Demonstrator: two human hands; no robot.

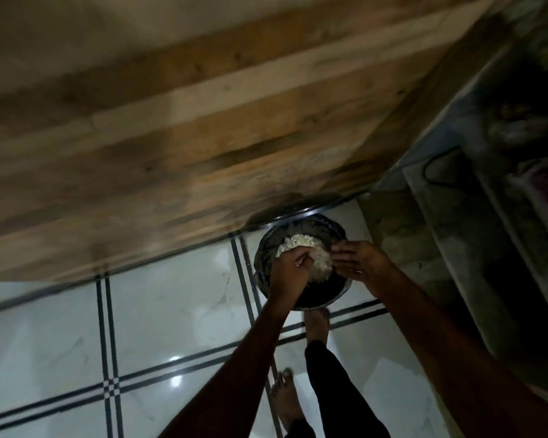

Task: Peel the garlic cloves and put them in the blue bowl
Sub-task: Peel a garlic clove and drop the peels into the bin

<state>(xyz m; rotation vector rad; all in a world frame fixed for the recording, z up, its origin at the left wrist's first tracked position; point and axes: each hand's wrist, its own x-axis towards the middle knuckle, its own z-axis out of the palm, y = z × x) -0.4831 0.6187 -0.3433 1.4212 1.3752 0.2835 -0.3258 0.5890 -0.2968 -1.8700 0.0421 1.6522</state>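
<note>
Head view: looking down at a dark round bin (326, 299) standing on the tiled floor (159, 317), against the foot of a wooden cabinet (184, 128). Holding a pale heap of garlic skins (301, 248) over the bin mouth, both hands meeting on it. Left hand (290, 273) sitting at seven o'clock of the heap, fingers curling onto it; right hand (358, 259) at three o'clock, fingertips pinching its edge. Both equally near, heap lying between them. No blue bowl showing anywhere; cloves themselves too blurred to pick out. Judging this as dumping peelings, needing only a release downward.
</note>
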